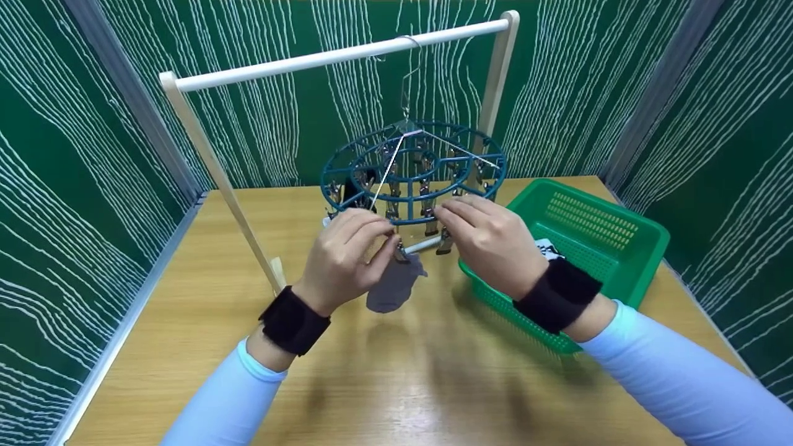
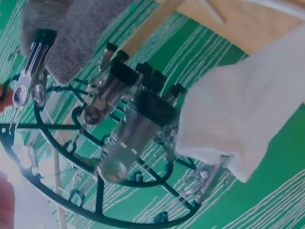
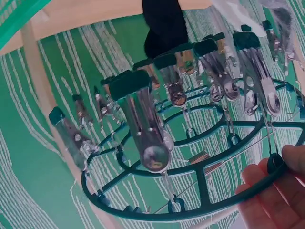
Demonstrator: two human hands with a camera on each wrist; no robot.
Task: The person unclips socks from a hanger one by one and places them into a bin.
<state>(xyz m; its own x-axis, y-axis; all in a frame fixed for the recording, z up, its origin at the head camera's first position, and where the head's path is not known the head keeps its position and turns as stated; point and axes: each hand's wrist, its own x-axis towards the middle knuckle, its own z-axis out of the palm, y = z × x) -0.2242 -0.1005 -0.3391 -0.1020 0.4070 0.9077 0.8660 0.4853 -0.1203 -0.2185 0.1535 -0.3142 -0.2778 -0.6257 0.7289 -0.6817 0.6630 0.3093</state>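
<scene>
A round dark-green clip hanger hangs with metal clips around its rings. My left hand is at its near edge, thumb and forefinger pinching a metal clip from which a grey sock hangs. In the left wrist view the grey sock sits in the clip's jaws, with only blurred fingertips showing. My right hand pinches the hanger's rim; in the right wrist view its fingers and thumb close on the rim beside a loop. A white sock and a black sock hang from other clips.
A wooden stand with a white rod carries the hanger's hook. At the right on the table is a green plastic basket, with a black-and-white cloth inside. Green walls with white streaks enclose the table.
</scene>
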